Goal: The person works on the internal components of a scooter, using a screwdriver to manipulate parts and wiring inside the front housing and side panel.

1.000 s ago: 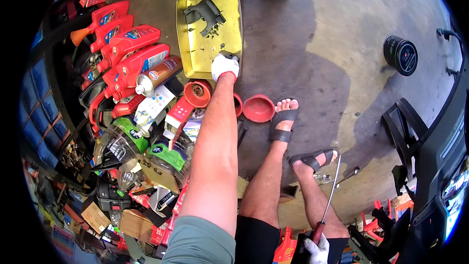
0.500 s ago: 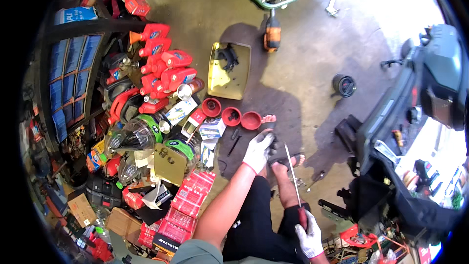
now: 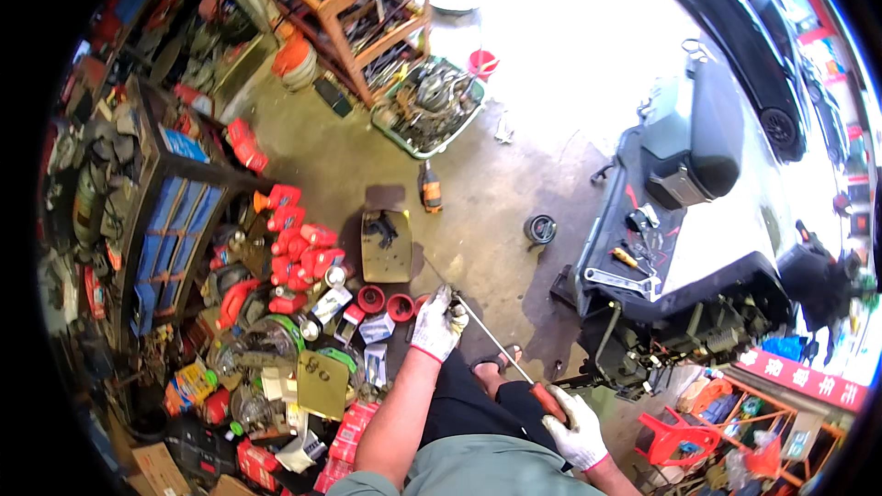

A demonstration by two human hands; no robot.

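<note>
"Screwdriver [image 3: 546,397] first: where is it?"

"Up above the floor [image 3: 478,239], in front of me. My right hand [image 3: 574,432] is wrapped round its red handle, and its long shaft slants away to my left."

"And the other fingers?"

"My left hand [image 3: 438,323] is up by the shaft, fingers curled in narrow. Whether they pinch the steel or something small beside it, I cannot tell."

"How do you handle that well?"

"As I judge it, a firm grip on the handle and only a light, steadying touch at the shaft. I want my left fingertips beside the steel, never in front of the tip, and both wrists loose, so the long shaft doesn't swing."

"And the loose pieces?"

"The yellow tray [image 3: 386,266] would catch anything dropped over it. A dark plastic part [image 3: 379,231] lies inside, toward its far edge, and red bowls [image 3: 370,310] sit just off its near edge, one partly behind my left glove."
</note>
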